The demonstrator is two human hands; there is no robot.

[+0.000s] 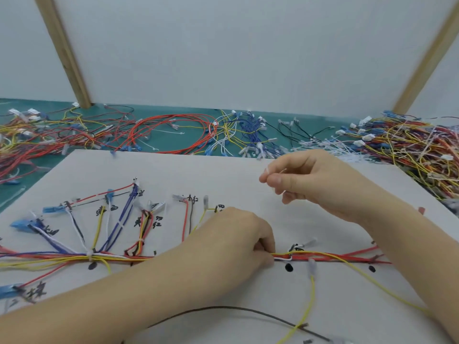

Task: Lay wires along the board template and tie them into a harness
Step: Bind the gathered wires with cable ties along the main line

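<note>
A white board template [248,180] with black handwritten marks lies in front of me. Along it runs a horizontal wire bundle [330,258] of red, yellow, white and black wires, with coloured branches fanning up at the left. My left hand [233,237] grips the bundle near the board's middle, fingers curled round it. My right hand [310,181] hovers above and to the right, pinching a thin white cable tie [280,172] between thumb and fingers. A white tie [90,255] binds the bundle at the left junction.
Heaps of loose coloured wires [173,135] with connectors cover the green mat behind the board, densest at the far right [409,147]. A loose brown wire [223,309] and a yellow wire [310,301] trail across the board's near side. Two wooden posts [64,53] lean against the wall.
</note>
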